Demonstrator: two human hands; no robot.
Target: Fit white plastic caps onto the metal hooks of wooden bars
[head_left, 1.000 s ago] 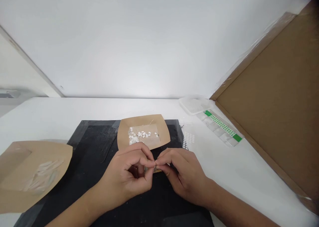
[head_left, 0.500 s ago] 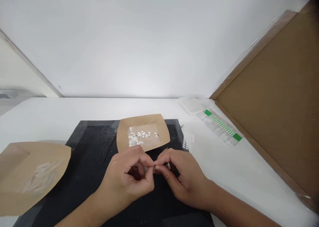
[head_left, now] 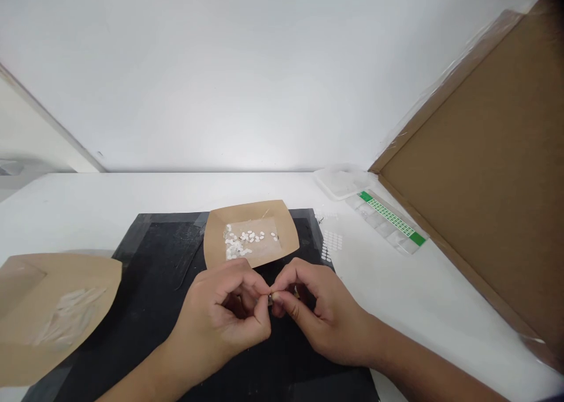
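My left hand and my right hand meet fingertip to fingertip over a black mat. Both are closed in a pinch around something tiny between thumbs and forefingers. A small dark, shiny bit shows there, but the fingers hide most of it and its kind is unclear. Just beyond the hands, a brown paper tray holds several small white oval pieces on a clear patch at its bottom.
Another brown paper tray at the left contains pale, thin strips. White oval stickers lie right of the mat. Farther back are a clear plastic lid and a clear, green-labelled pouch. A cardboard panel walls the right side.
The fingertips have drawn slightly closer together, and less of the small held item shows between them. The whole view has shifted a little; trays and mat stay in place.
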